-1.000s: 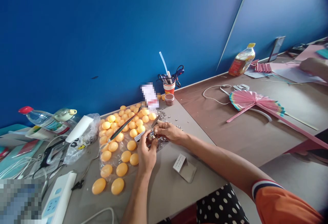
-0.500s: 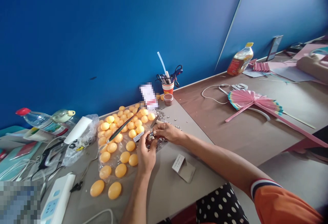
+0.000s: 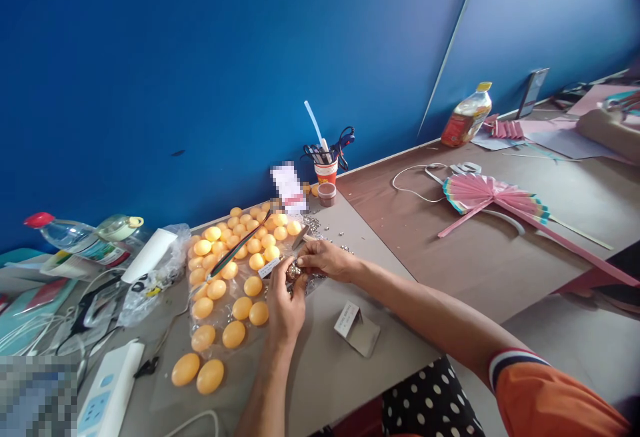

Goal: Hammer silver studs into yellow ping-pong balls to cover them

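My left hand (image 3: 287,300) is closed round a small round brownish thing studded with shiny metallic bits (image 3: 294,271), held low over the table. At its upper right side, my right hand (image 3: 326,260) is closed with fingertips pressed together; whatever is between them is too small to make out. Many small silvery pieces (image 3: 314,222) lie scattered behind and beneath the hands. To the left, rows of orange balls (image 3: 253,286) rest on clear plastic. A thin dark strap-like strip (image 3: 239,248) lies across them, and a small white label (image 3: 269,268) is beside my left fingers.
A folded card (image 3: 357,330) stands in front of my right forearm. Behind are a small round tub (image 3: 327,194) and a paper cup (image 3: 326,171) of pens. Bottles, cables and a power strip (image 3: 107,390) crowd the left; a pink paper fan (image 3: 493,195) lies right, near another person's arm (image 3: 606,132).
The view has shifted slightly. One orange ball at the front has rolled a little to the left. My hands keep nearly the same pose around the studded thing.
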A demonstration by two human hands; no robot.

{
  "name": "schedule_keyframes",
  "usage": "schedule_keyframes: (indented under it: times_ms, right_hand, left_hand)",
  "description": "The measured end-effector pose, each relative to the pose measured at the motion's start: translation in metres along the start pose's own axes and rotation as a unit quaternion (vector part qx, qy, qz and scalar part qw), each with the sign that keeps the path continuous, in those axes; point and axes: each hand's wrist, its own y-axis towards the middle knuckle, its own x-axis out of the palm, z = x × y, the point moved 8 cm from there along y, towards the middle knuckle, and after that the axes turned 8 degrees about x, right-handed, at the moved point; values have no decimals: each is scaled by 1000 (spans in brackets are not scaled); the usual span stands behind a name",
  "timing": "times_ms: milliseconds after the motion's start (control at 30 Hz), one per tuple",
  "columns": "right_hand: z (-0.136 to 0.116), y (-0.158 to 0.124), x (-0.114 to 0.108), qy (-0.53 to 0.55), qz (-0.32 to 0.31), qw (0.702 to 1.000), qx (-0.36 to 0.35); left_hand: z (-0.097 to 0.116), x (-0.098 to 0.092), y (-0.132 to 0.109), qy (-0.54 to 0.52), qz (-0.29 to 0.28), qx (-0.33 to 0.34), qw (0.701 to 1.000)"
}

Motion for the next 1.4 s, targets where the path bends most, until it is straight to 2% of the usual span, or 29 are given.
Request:
schedule_keyframes:
  times_ms: [233,367,467,533,600,667,733,800,867,900,967,1133,1400]
  right_hand:
    - [7,2,3,41,-17,999,23]
    - [11,5,2,54,-16,998,31]
    - [7,6,-8,36,22,999,19]
    - [-4,3,-20,-49,79,995,-18]
    - [-21,-3,-29,-207,149,963,-87]
    - [-32,-10,-27,-357,185,905,-137]
    - [-29,-11,-16,-493,176,840,-145]
    - [-18,-10,-2,-619,140,762,-126]
    - [-7,-10,9,-705,113,692,-104]
    - [-4,-10,12,-728,106,670,-96]
    - [-3,-10,17,-746,98,653,-90]
    - [-10,-14,20,-746,88,652,-107]
    - [-5,-13,18,-761,73,637,-98]
  left_hand:
    - [0,0,-2,11,5,14,1000]
    - [-2,3,-3,7,-7,-2,1000]
    - [-5,2,-2,-18,4,-25,1000]
    - [-10,-3,0,-34,28,-41,998]
    - [-19,-9,2,-43,55,-59,996]
    - [-30,-14,3,-58,77,-81,992]
    - [-41,-16,2,-86,84,-110,987]
    - [-47,-14,0,-113,85,-139,980]
    - [-49,-10,-3,-131,79,-154,976]
    - [-48,-8,-3,-137,73,-156,976]
    - [-45,-5,-4,-137,58,-151,977]
    - [-42,-5,-3,-111,55,-138,983]
    - [-38,-4,-2,-119,51,-147,981]
